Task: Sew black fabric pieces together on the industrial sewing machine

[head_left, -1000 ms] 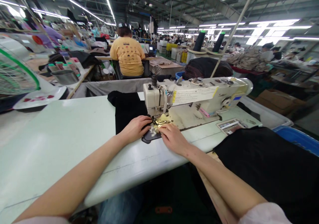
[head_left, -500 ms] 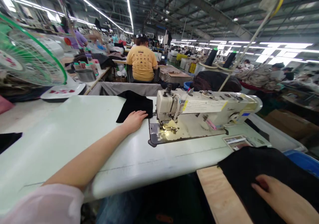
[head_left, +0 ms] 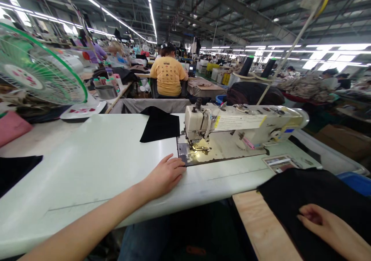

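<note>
My left hand (head_left: 166, 174) lies on the pale green sewing table (head_left: 116, 156), fingers stretched out and holding nothing. Its fingertips reach the front left corner of the sewing machine's metal bed (head_left: 220, 149). Just beyond, a black fabric piece (head_left: 162, 125) lies flat, left of the sewing machine (head_left: 232, 120). At the lower right, my right hand (head_left: 327, 224) is over a larger black cloth (head_left: 301, 189), thumb and forefinger loosely curved with a gap between them. I see nothing in its grasp; the other fingers are partly hidden.
A wooden board (head_left: 263, 226) sits beside the larger cloth. Another black piece (head_left: 17, 172) lies at the left table edge. A green fan (head_left: 37, 69) stands at the left. A person in a yellow shirt (head_left: 168, 75) sits ahead; a blue bin (head_left: 355, 183) is at the right.
My left hand has come off the black fabric piece and moved toward me, to the table by the machine bed's corner. My right hand stays over the larger cloth. The view has shifted slightly.
</note>
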Motion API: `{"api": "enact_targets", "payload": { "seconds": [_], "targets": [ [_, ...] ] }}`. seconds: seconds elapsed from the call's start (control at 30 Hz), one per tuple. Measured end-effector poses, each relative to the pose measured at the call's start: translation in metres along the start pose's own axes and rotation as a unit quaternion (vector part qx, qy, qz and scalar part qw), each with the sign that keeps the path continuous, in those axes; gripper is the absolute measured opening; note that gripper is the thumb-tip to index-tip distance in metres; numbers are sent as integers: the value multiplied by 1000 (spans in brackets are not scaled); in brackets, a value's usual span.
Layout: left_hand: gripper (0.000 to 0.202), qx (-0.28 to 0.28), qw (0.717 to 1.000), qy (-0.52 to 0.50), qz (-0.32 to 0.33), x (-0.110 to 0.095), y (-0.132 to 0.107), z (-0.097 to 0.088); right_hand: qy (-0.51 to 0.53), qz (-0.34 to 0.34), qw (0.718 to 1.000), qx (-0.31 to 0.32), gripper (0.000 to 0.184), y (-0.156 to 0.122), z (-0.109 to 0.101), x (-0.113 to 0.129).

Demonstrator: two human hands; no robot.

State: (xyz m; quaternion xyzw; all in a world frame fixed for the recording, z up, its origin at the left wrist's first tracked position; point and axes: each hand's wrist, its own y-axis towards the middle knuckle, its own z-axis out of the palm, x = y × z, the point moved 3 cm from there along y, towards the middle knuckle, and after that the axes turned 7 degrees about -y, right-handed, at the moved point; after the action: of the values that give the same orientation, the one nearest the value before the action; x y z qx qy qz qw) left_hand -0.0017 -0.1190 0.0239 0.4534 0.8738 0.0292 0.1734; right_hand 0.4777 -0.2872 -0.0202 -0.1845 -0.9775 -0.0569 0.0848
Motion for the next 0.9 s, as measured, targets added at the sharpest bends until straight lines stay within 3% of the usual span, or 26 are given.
{"api": "enact_targets", "payload": {
  "seconds": [0.07, 0.13, 0.23, 0.4, 0.5, 0.63, 0.8, 0.9],
  "targets": [
    [26, -4, 1000, -6, 25, -9, 2, -1, 20, -8, 998, 53, 15, -5, -1, 13],
    [28, -18, 998, -4, 62, -17, 5, -1, 34, -3, 998, 44, 12, -11, -11, 31],
    [30, -60, 991, 6, 117, -22, 7, 2, 187, 37, 981, 40, 9, -11, -34, 45],
    [35, -124, 972, -11, 201, -12, 14, 13, 284, 106, 953, -1, 16, -3, -75, 15],
    [39, -126, 965, -19, 228, -17, 23, 14, 324, 117, 939, -25, 17, -1, -90, 2],
    [38, -99, 966, -29, 239, -48, 36, 6, 370, 101, 923, -36, 12, 1, -103, 8],
    [49, -106, 972, -95, 186, -93, 57, 9, 432, 69, 899, -23, 17, 2, -115, 37],
    [70, -86, 974, -150, 144, -118, 70, 20, 536, 28, 843, 48, 23, -1, -111, 74]
  ]
}}
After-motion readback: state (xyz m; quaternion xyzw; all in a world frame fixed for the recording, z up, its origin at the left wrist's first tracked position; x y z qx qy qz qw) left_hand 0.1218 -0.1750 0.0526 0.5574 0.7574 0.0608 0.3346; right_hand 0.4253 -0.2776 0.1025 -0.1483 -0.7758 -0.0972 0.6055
